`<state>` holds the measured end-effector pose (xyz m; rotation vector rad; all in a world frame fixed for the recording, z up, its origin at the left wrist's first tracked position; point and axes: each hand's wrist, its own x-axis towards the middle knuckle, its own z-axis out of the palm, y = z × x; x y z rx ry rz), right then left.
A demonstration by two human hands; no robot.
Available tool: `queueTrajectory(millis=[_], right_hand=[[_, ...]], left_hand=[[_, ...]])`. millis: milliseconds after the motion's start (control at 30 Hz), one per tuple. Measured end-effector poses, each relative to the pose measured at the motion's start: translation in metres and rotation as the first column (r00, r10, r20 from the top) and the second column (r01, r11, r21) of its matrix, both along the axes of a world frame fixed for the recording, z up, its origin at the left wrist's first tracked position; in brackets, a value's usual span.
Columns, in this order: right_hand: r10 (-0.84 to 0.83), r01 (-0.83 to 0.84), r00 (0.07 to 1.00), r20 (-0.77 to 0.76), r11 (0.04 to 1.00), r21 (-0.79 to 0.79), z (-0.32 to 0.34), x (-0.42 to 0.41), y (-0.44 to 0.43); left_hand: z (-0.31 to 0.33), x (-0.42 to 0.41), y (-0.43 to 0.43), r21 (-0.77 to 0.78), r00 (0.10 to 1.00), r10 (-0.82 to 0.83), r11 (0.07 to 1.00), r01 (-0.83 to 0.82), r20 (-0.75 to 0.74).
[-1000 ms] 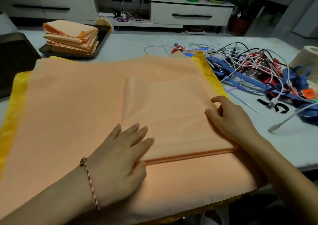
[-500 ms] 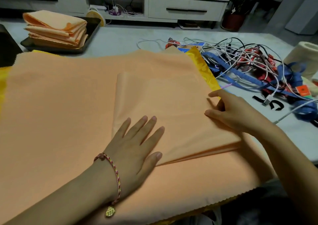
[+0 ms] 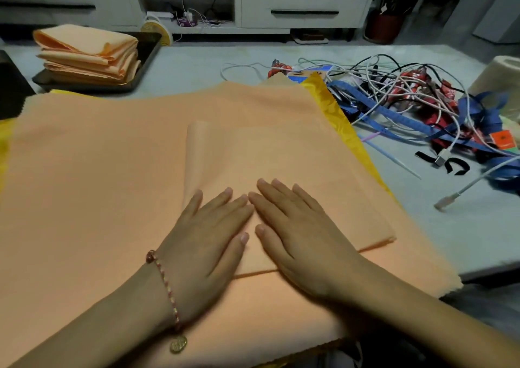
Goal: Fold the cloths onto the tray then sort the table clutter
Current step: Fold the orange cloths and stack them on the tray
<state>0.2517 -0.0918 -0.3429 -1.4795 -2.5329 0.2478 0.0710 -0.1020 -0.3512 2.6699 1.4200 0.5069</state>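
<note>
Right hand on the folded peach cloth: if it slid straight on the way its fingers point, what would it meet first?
Probably the left hand, whose fingertips nearly touch the index finger of the right hand; past that, only folded peach cloth.

A long, low white cabinet (image 3: 306,3) runs along the far side, its drawers fitted with dark bar handles. An open compartment (image 3: 197,4) in its middle holds plugs and white wires. At the far right a potted plant (image 3: 389,15) stands on the floor. The near table (image 3: 197,60) is pale grey. The light is dim.
</note>
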Motion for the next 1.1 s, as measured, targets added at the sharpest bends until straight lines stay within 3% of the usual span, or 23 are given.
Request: queueTrajectory(millis=[100, 233, 400, 533, 667, 767, 867, 967, 1100], right_hand=[[0.018, -0.017, 0.999, 0.048, 1.000, -0.020, 0.001, 0.004, 0.001], [0.000, 0.012, 0.992, 0.128, 0.996, -0.090, 0.007, 0.016, 0.001], [-0.074, 0.094, 0.978, 0.194, 0.991, -0.097, 0.007, 0.047, 0.003], [-0.071, 0.092, 0.977, 0.199, 0.991, -0.102, 0.007, 0.051, 0.002], [-0.066, 0.087, 0.978, 0.199, 0.991, -0.101, 0.005, 0.050, 0.002], [-0.060, 0.082, 0.979, 0.197, 0.991, -0.105, 0.005, 0.051, 0.002], [-0.058, 0.079, 0.981, 0.186, 0.991, -0.106, 0.005, 0.052, 0.002], [-0.054, 0.073, 0.981, 0.186, 0.993, -0.098, 0.006, 0.051, 0.002], [-0.055, 0.073, 0.984, 0.168, 0.992, -0.103, 0.009, 0.050, 0.002]], left_hand=[[-0.004, -0.010, -0.001, -0.009, 0.990, 0.043, 0.999, -0.044, -0.133], [-0.008, -0.013, -0.001, -0.041, 0.979, 0.048, 0.997, -0.057, -0.196], [-0.002, -0.027, 0.001, -0.155, 0.981, 0.160, 0.972, -0.176, -0.113], [0.001, -0.049, 0.022, -0.229, 0.974, 0.171, 0.952, -0.202, -0.147], [0.013, -0.054, 0.067, -0.296, 0.928, 0.240, 0.899, -0.323, -0.285], [0.016, -0.050, 0.093, -0.241, 0.898, 0.309, 0.888, -0.390, -0.314], [0.015, -0.043, 0.106, -0.195, 0.895, 0.377, 0.884, -0.424, -0.239], [0.017, -0.047, 0.107, -0.040, 0.872, 0.406, 0.901, -0.432, -0.273], [0.014, -0.059, 0.079, 0.243, 0.946, 0.164, 0.965, -0.095, -0.281]])
